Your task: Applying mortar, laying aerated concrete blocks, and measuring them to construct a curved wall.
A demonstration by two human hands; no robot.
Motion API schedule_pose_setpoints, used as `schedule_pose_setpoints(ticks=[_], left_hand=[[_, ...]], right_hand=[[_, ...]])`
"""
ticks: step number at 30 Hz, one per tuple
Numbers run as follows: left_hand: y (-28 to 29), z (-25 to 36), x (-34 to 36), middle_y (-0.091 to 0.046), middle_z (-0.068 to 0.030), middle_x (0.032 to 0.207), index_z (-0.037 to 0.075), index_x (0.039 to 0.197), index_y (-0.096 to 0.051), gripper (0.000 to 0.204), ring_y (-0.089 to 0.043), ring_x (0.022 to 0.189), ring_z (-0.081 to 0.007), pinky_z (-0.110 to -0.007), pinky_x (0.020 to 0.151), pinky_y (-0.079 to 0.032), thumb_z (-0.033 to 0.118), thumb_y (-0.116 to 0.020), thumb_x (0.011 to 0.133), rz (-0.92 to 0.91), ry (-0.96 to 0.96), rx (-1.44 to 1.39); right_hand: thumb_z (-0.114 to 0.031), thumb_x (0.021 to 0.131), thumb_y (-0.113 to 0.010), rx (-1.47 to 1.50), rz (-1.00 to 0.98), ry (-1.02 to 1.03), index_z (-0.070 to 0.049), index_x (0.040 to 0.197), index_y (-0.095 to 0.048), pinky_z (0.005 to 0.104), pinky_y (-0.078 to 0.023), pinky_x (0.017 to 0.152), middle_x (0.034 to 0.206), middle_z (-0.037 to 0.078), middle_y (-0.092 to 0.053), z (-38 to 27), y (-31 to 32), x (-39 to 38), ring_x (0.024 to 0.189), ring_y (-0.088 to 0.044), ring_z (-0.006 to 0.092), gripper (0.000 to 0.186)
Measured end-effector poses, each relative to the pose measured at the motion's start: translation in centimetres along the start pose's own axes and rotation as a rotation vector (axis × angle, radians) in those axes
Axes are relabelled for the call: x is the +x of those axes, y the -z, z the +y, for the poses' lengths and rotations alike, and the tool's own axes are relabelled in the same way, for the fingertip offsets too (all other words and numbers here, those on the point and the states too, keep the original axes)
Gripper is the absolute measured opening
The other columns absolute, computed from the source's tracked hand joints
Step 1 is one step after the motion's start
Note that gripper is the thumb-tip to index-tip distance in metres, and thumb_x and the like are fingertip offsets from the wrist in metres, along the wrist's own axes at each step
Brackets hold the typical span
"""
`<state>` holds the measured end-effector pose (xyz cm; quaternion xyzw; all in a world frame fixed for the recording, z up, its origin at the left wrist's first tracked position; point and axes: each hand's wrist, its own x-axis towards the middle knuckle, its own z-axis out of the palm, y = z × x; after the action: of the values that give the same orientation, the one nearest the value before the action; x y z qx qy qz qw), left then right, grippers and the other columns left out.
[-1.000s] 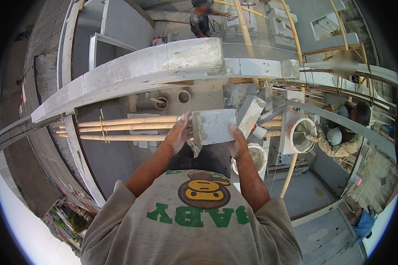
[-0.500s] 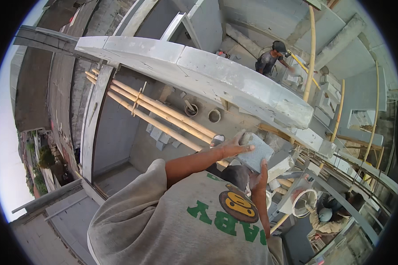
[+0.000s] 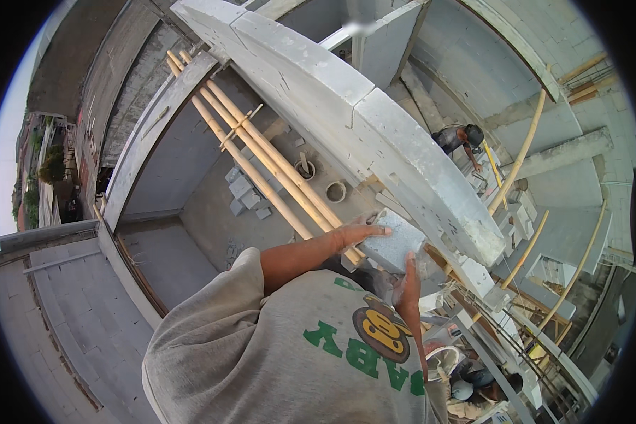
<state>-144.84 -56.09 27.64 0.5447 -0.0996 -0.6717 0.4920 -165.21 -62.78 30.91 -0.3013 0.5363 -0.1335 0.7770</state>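
Observation:
Between my two hands is a light grey concrete block point(image 3: 394, 244), held up in front of my chest. My left hand point(image 3: 360, 235) grips its left end, with the thumb over the upper face. On the near right side, my right hand point(image 3: 407, 288) presses its thumb along the edge; its other fingers are hidden behind the block. Just beyond the block runs a wall of large pale blocks point(image 3: 364, 120), its top edge bare. The block is apart from that wall's top.
Bamboo poles point(image 3: 268, 159) lashed together cross to my left, high above a floor with buckets point(image 3: 336, 191) and stacked blocks point(image 3: 244, 192). A person point(image 3: 459, 141) works beyond the wall. Another person point(image 3: 473, 381) crouches at lower right beside a white bucket point(image 3: 445, 359).
My view has turned, so the wall and poles stand at a steeper slant. Both hands keep hold of the block, which has tilted slightly and sits a little further left in view.

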Motion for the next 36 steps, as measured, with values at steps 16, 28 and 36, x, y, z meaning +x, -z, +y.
schedule_pose_setpoints(ticks=[16,28,36], left_hand=[[-1.2,-3.2,-7.6,-0.025,-0.029,0.158,0.001,0.158,-0.016,0.112,-0.028,0.147,-0.0384,-0.049,0.117,-0.028,0.075,-0.057,0.085,0.257,-0.306,-0.217],[2.0,-3.2,-13.8,-0.025,-0.0324,0.156,-0.004,0.156,-0.016,0.142,-0.017,0.15,-0.0449,-0.055,0.123,-0.011,0.077,-0.078,0.057,0.688,-0.465,0.66],[10.1,0.3,-13.2,-0.035,-0.0286,0.151,-0.002,0.155,-0.022,0.134,-0.03,0.145,-0.0432,-0.061,0.119,-0.018,0.067,-0.084,0.057,0.732,-0.177,1.196]], right_hand=[[-0.055,0.089,-0.063,0.057,-0.291,-0.231,-0.014,0.141,-0.047,0.0479,-0.047,0.092,0.133,0.01,-0.06,-1.7,2.9,3.1,0.116,-0.06,0.0288,0.068],[-0.056,0.085,-0.067,-0.48,-0.464,-0.301,-0.007,0.135,-0.052,0.039,-0.053,0.077,0.121,0.014,-0.064,-1.5,-5.5,4.5,0.101,-0.066,0.0251,0.071],[-0.042,0.077,-0.08,-0.949,-0.473,-0.007,0.006,0.124,-0.057,0.0315,-0.05,0.069,0.113,0.016,-0.064,1.2,-19.0,8.3,0.096,-0.063,0.0201,0.071]])
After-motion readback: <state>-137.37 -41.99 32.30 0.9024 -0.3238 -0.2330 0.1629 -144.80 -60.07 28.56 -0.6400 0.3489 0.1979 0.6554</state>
